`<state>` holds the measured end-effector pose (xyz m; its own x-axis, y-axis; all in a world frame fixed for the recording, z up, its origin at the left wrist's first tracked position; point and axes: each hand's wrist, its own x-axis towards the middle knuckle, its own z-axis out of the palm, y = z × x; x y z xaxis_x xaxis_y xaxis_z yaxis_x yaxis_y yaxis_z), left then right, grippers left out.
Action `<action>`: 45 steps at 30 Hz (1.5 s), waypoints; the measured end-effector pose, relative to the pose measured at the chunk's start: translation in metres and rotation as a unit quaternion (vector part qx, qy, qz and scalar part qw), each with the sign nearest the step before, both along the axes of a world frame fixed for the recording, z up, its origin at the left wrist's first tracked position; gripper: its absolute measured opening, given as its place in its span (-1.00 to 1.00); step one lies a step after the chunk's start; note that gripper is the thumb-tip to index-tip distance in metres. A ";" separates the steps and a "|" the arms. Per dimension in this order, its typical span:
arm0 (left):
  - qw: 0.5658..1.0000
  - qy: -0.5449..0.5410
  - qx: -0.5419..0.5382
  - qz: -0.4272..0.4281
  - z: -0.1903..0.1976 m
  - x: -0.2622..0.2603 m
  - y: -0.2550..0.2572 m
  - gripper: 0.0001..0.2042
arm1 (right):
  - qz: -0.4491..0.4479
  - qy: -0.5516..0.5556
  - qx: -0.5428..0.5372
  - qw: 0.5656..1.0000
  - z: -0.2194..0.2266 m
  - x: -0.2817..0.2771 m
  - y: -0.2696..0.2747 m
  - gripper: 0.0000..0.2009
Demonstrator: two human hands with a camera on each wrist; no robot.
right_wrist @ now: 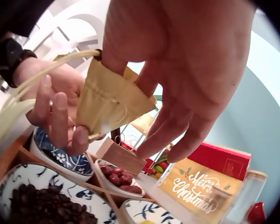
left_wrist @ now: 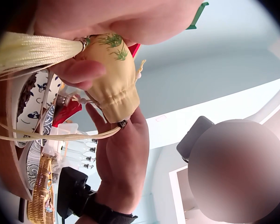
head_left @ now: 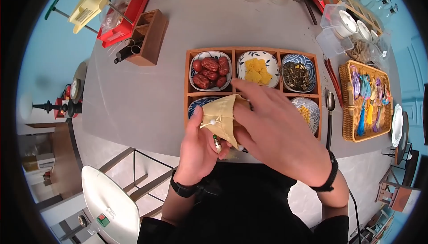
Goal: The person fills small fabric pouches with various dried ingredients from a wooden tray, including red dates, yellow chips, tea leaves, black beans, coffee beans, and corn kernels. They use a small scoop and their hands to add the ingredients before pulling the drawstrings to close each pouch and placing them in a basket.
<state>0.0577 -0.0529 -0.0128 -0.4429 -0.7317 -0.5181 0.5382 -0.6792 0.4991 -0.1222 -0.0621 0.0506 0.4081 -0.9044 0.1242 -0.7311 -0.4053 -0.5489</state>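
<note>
A beige drawstring pouch (head_left: 220,114) is held over the front of a divided wooden tray (head_left: 253,49). My left hand (head_left: 196,148) grips it from the left and below, thumb on its side. Fingers of my right hand (head_left: 285,137) reach into the pouch's gathered mouth, and the others stretch out past it, as the right wrist view shows. Green leaf embroidery marks the pouch's body in the left wrist view, where a pale tassel (left_wrist: 35,53) hangs by the left hand. What lies inside the pouch is hidden.
The tray's patterned bowls hold red dates (head_left: 209,72), yellow pieces (head_left: 256,71), dried leafy bits (head_left: 298,75), yellow grains (head_left: 305,113) and dark beans (right_wrist: 46,205). A spoon (head_left: 330,102) and a wicker basket (head_left: 346,110) of tassels lie right. A wooden box (head_left: 154,39) stands back left.
</note>
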 end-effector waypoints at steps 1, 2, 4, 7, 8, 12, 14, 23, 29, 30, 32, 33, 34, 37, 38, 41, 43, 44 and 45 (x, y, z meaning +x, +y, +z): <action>1.000 -0.009 -0.002 0.000 -0.004 0.002 0.001 -0.48 | 0.019 -0.008 0.024 0.999 -0.006 -0.001 -0.001 -0.76; 1.000 -0.017 -0.007 0.002 -0.007 0.003 0.001 -0.49 | 0.016 -0.008 0.023 1.000 -0.008 -0.002 -0.002 -0.76; 1.000 -0.030 -0.002 -0.001 -0.005 0.002 0.003 -0.50 | 0.029 -0.023 0.081 0.996 -0.011 -0.001 -0.004 -0.77; 0.999 -0.048 -0.011 -0.003 0.001 -0.002 0.004 -0.51 | 0.038 0.009 0.067 0.997 -0.011 -0.001 -0.004 -0.78; 0.998 -0.053 -0.025 -0.009 0.003 -0.003 0.003 -0.51 | 0.040 0.008 0.068 0.997 -0.011 0.000 -0.002 -0.78; 0.995 -0.098 0.024 -0.005 0.007 -0.005 0.003 -0.52 | 0.045 0.042 0.062 0.996 -0.009 -0.002 0.001 -0.74; 0.996 -0.069 -0.003 -0.051 0.001 -0.001 0.004 -0.51 | 0.051 0.054 0.042 0.996 -0.014 -0.004 -0.002 -0.72; 0.996 -0.087 -0.015 -0.029 0.004 0.000 0.006 -0.50 | 0.072 0.007 0.042 0.996 -0.023 -0.005 -0.004 -0.72; 0.994 -0.112 -0.005 -0.002 0.015 -0.007 0.006 -0.54 | 0.076 0.070 0.084 0.991 -0.012 -0.005 -0.008 -0.66; 0.994 -0.112 -0.006 -0.002 0.014 -0.005 0.005 -0.54 | 0.076 0.070 0.083 0.991 -0.013 -0.005 -0.008 -0.66; 0.992 -0.107 -0.044 -0.053 0.007 0.000 0.004 -0.50 | 0.052 0.037 0.084 0.994 -0.014 -0.007 -0.008 -0.65; 0.992 -0.107 -0.044 -0.051 0.004 0.001 0.004 -0.50 | 0.054 0.037 0.083 0.994 -0.013 -0.007 -0.008 -0.65; 0.993 -0.105 -0.039 -0.048 0.001 0.002 0.004 -0.50 | 0.055 0.024 0.087 0.994 -0.012 -0.006 -0.008 -0.66; 0.992 -0.123 -0.022 -0.028 0.008 -0.004 0.003 -0.49 | 0.063 0.014 0.092 0.994 -0.014 -0.003 -0.009 -0.68; 0.990 -0.141 -0.014 -0.013 0.011 -0.006 0.003 -0.49 | 0.069 0.019 0.091 0.993 -0.016 -0.003 -0.009 -0.69; 0.989 -0.143 -0.032 -0.029 0.007 -0.004 0.004 -0.51 | 0.083 -0.002 0.081 0.993 -0.018 -0.002 -0.010 -0.72; 0.991 -0.127 -0.023 -0.025 0.003 0.002 0.004 -0.52 | 0.075 -0.023 0.076 0.994 -0.013 -0.004 -0.009 -0.74; 0.994 -0.111 -0.015 -0.020 0.002 0.003 0.002 -0.53 | 0.068 -0.042 0.070 0.994 -0.010 -0.006 -0.010 -0.76; 0.994 -0.109 -0.015 -0.017 0.003 0.003 0.001 -0.53 | 0.070 -0.041 0.070 0.994 -0.008 -0.007 -0.011 -0.76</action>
